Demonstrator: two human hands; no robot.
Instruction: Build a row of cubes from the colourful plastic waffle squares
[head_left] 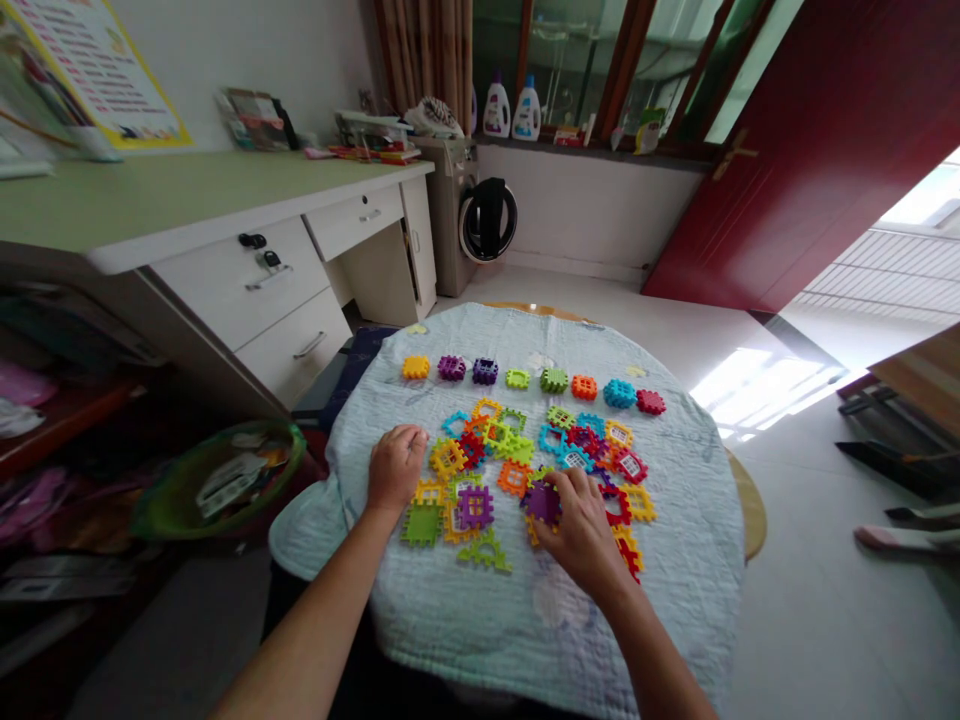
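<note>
My right hand reaches into the loose plastic interlocking tiles, thumb and fingers closed on a purple interlocking tile with toothed edges. Beside that tile is an orange frame tile. My left hand rests on the cloth left of the pile, fingers curled together, with nothing seen in it. Nearest to it are a yellow tile and a yellow window tile. A green square tile, a purple window tile and a green triangular tile lie closer to me.
Along the far side runs a row of small stacks sorted by colour, from a yellow stack to a red stack. A pale blue cloth covers the round table. A green basket stands left, below a desk.
</note>
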